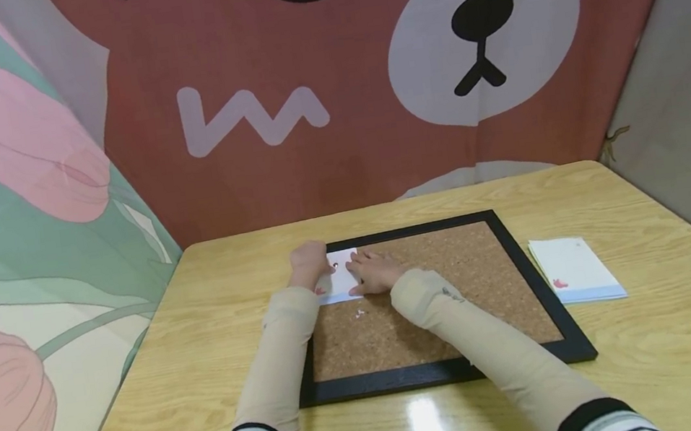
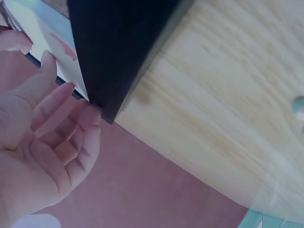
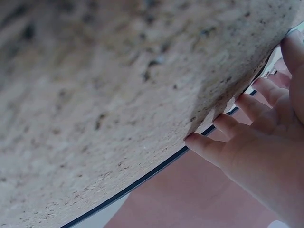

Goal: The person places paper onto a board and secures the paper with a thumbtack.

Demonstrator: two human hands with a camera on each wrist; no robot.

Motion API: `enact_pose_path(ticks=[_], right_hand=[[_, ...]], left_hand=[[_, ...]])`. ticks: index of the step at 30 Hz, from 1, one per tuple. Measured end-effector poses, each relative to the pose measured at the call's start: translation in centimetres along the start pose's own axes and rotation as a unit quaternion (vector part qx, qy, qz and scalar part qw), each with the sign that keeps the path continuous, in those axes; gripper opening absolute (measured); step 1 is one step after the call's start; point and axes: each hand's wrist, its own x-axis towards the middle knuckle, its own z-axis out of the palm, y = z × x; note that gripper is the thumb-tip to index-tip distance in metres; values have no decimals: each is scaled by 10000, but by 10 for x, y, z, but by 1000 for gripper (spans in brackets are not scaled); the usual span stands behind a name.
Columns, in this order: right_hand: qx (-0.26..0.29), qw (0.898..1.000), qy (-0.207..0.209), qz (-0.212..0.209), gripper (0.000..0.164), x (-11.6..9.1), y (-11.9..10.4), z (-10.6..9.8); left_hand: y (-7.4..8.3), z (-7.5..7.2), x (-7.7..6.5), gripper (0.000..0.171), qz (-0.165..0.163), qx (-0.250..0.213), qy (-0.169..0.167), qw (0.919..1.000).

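Observation:
A white note sheet (image 1: 342,281) with a blue lower edge lies at the upper left of a black-framed cork board (image 1: 441,297). My left hand (image 1: 309,264) is at the board's left frame, its thumb on the sheet. In the left wrist view that left hand (image 2: 52,137) has loosely bent fingers beside the black frame (image 2: 116,52). A small dark spot sits on the sheet near the thumb. My right hand (image 1: 377,272) rests with spread fingers on the sheet's right edge; in the right wrist view its fingertips (image 3: 197,142) touch the cork.
Small pale pieces (image 1: 360,312) lie on the cork just below the sheet. A stack of similar note sheets (image 1: 577,271) is on the wooden table (image 1: 682,331), right of the board. A printed cloth (image 1: 365,162) hangs behind the table.

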Motion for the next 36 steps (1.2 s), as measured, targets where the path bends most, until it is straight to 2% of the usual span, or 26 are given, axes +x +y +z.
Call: enact_pose_path(ticks=[11,21,29,36], right_hand=[[47,9999,-146,63,66,1,0,1],[103,9999,-71,9,65,0,1,-1],[50,10000,-44,30,65,1,3,-1],[74,9999,-60,-37,65,-2,1,-2]], left_hand=[[-8,-1,-2,32,250,176,-552,9980],[-11,-2,-3,32,399,277,-816,9955],[-10,-5,-5,54,480,697,-1132,9900],[-8,-6,-11,61,515,841,-1263,9871]])
